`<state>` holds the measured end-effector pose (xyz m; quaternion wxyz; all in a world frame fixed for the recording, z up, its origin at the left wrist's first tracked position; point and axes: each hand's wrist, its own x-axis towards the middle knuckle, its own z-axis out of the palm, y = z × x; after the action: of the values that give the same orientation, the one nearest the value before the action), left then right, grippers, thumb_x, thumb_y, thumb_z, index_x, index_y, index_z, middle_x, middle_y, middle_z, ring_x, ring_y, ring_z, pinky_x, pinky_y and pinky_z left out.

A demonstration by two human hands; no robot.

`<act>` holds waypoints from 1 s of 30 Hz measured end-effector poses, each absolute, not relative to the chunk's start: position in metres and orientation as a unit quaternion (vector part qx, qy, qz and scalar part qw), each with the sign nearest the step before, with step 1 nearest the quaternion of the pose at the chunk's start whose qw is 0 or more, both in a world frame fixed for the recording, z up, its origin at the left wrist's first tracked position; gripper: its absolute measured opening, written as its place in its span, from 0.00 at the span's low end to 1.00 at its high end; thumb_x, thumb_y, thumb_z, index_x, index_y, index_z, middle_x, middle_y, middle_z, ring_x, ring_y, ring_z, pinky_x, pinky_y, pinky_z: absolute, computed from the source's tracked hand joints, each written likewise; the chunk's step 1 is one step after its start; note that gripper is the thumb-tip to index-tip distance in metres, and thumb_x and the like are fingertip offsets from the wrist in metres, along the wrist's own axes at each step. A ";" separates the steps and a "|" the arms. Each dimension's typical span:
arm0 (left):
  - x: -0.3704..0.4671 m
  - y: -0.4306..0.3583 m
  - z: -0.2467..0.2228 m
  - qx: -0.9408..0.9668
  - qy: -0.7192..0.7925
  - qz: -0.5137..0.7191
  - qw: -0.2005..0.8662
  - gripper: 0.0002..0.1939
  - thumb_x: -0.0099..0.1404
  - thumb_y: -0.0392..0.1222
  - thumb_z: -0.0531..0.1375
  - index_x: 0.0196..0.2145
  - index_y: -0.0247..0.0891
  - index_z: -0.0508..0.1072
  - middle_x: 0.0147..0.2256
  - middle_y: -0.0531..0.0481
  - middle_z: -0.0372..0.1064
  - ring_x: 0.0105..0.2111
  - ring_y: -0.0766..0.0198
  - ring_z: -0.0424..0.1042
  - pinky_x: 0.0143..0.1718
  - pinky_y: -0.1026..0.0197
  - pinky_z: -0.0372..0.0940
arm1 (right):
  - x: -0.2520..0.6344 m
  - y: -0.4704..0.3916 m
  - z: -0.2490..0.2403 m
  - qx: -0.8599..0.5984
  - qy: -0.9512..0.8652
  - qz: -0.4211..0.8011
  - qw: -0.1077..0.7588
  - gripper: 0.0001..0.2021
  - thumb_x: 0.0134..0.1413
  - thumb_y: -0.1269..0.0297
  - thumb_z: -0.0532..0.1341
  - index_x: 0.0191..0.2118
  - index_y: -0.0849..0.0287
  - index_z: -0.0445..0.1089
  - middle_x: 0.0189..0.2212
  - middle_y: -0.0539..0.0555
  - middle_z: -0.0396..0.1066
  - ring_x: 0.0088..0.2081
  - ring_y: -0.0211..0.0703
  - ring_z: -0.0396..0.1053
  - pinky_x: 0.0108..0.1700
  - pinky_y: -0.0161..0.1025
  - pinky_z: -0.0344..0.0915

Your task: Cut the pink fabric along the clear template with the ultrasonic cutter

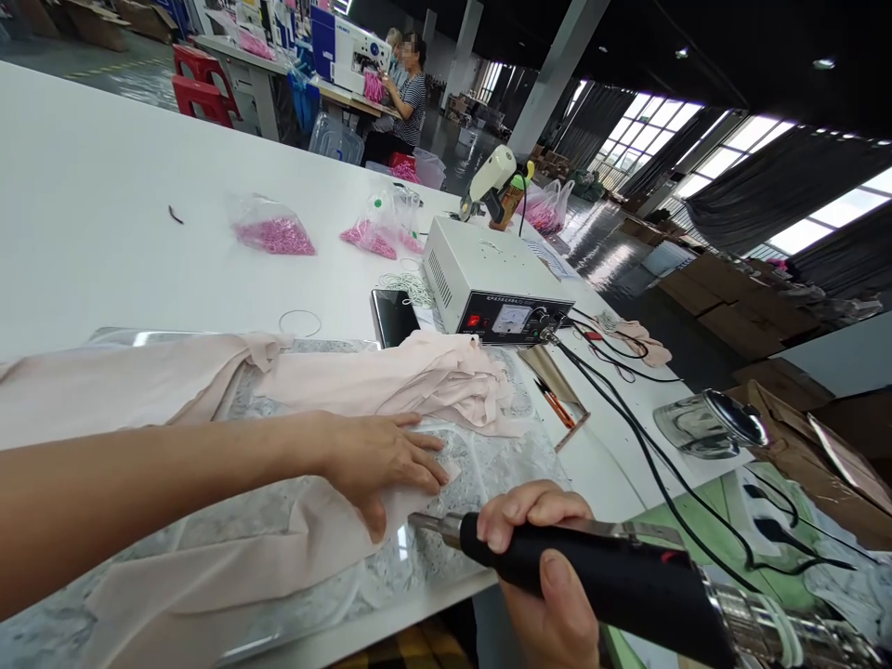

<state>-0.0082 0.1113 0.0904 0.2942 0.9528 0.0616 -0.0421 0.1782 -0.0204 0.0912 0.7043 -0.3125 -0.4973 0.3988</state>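
My left hand [383, 463] lies flat with its fingers spread, pressing a pale pink fabric strip [271, 562] onto a clear sheet over a marbled mat [498, 465]. My right hand [544, 567] is wrapped round a black handheld tool [606, 567], whose metal tip points left, close to the fabric edge beside my left thumb. Whether the tip touches the fabric I cannot tell. Beyond my left hand lies a crumpled pile of the same pink fabric [452, 376], and another long piece [125, 372] stretches to the left.
Behind the mat stand a grey control box [498, 279] with cables running right, and a black phone [395, 318]. Orange snips [556, 404] and a glass jar [701, 425] are at the right. Bags of pink pieces [275, 232] sit farther back. A person works at a sewing machine beyond.
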 end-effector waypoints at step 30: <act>-0.010 0.110 0.084 0.950 0.058 -0.005 0.308 0.38 0.53 0.41 0.77 0.60 0.47 0.72 0.62 0.49 0.66 0.68 0.45 0.53 0.71 0.42 0.35 | 0.165 -0.028 0.085 -0.279 -0.512 0.438 0.684 0.07 0.63 0.59 0.59 0.43 0.53 0.69 0.33 0.49 0.66 0.28 0.36 0.69 0.31 0.38 0.70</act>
<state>-0.0096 0.1102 0.0843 0.3081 0.9496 0.0579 -0.0055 0.1645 -0.0282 0.0854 0.6841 -0.2786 -0.5122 0.4383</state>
